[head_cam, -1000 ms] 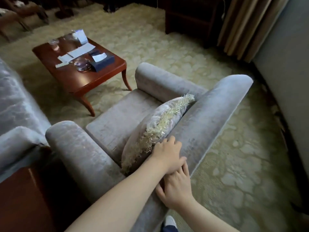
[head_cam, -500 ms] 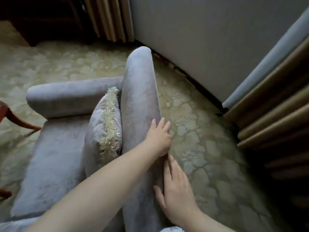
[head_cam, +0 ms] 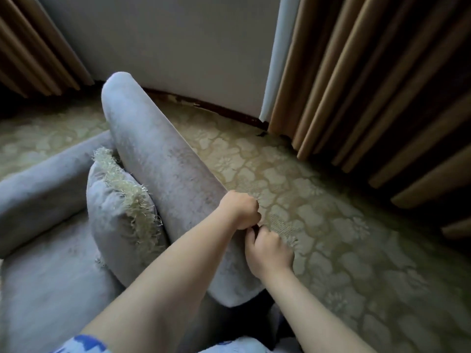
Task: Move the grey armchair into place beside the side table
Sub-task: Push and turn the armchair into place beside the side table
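Mid-frame, left hand [head_cam: 239, 210] and right hand [head_cam: 270, 253] gripped the back of the armchair [head_cam: 158, 159], fingers curled; spreading them would probably have steered it better.

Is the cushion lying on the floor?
No, the cushion stands on the seat of the armchair, leaning against its back.

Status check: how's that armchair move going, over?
Left hand and right hand grip grey armchair backrest. Side table not in view. Wall, curtains behind; cushion on seat.

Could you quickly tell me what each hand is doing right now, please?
Left hand: closed, grip on the grey armchair backrest.
Right hand: closed, grip on the same backrest.
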Demonstrator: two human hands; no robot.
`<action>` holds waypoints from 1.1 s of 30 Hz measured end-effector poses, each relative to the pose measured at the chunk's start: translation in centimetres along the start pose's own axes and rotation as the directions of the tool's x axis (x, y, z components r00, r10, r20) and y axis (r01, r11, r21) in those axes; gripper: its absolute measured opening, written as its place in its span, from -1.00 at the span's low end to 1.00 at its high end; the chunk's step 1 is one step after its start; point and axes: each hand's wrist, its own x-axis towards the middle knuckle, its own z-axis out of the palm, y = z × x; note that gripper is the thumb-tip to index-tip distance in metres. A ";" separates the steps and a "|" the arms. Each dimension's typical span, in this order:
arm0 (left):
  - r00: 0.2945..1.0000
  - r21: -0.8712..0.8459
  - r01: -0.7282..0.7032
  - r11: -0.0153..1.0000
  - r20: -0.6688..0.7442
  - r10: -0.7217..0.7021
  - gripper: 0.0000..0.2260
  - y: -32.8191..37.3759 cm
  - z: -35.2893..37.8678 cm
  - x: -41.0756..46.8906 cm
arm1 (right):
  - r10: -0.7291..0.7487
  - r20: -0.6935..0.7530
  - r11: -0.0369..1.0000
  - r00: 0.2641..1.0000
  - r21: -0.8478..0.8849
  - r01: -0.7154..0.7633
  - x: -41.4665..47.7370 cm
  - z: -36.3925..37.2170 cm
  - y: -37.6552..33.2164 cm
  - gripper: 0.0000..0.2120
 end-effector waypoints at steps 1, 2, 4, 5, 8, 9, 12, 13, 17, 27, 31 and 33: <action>1.000 0.010 -0.006 1.000 -0.001 0.006 -0.75 0.0 0.3 0.0 | -0.016 -0.013 1.000 1.000 -0.015 0.016 0.1 0.1 0.0 -0.57; 1.000 0.031 -0.015 0.999 0.011 0.014 -0.72 0.0 0.4 -0.1 | -0.033 -0.018 0.999 0.999 -0.019 0.033 0.2 0.1 0.1 -0.57; 0.999 0.074 -0.034 0.997 0.041 0.031 -0.68 -0.2 0.4 0.0 | -0.063 -0.015 0.998 0.998 -0.007 0.063 0.4 0.1 0.3 -0.59; 0.998 0.097 -0.044 0.994 0.058 0.039 -0.66 -0.1 0.4 -0.2 | -0.070 -0.010 0.998 0.998 0.000 0.070 0.4 0.1 0.4 -0.61; 0.997 0.143 -0.069 0.987 0.055 0.061 -0.64 0.2 0.6 -0.7 | -0.051 -0.026 0.999 0.998 0.008 0.051 0.1 0.2 0.4 -0.62; 0.997 0.156 -0.075 0.985 0.048 0.069 -0.63 0.3 0.6 -1.1 | -0.048 -0.042 0.999 0.998 -0.001 0.048 -0.1 0.3 0.3 -0.61; 0.993 0.147 -0.121 0.982 0.005 0.122 -0.62 0.6 0.5 -2.4 | -0.049 -0.092 0.999 0.995 -0.027 0.047 -0.8 0.5 0.1 -0.62; 0.992 0.125 -0.124 0.984 -0.018 0.127 -0.62 0.7 0.6 -3.0 | -0.048 -0.094 0.998 0.994 -0.036 0.045 -1.3 0.6 0.2 -0.63; 0.992 0.091 -0.081 0.993 -0.086 0.089 -0.66 1.8 2.0 -5.0 | -0.068 -0.037 0.990 0.997 -0.124 0.063 -3.9 1.7 1.1 -0.67; 0.990 -0.136 -0.036 0.990 -0.144 0.016 -0.55 1.5 2.5 -3.8 | -0.038 0.088 0.994 0.995 -0.101 0.046 -1.8 1.5 1.7 -0.57; 0.949 -0.197 0.139 0.970 -0.253 -0.188 -0.45 1.7 2.9 -3.6 | -0.167 0.212 0.977 0.963 -0.098 0.191 -0.4 0.7 2.4 -0.57; 0.860 -0.313 0.364 0.877 -0.247 -0.446 -0.39 1.3 2.5 -3.1 | -0.220 0.327 0.953 0.919 -0.131 0.275 0.1 -0.5 2.5 -0.65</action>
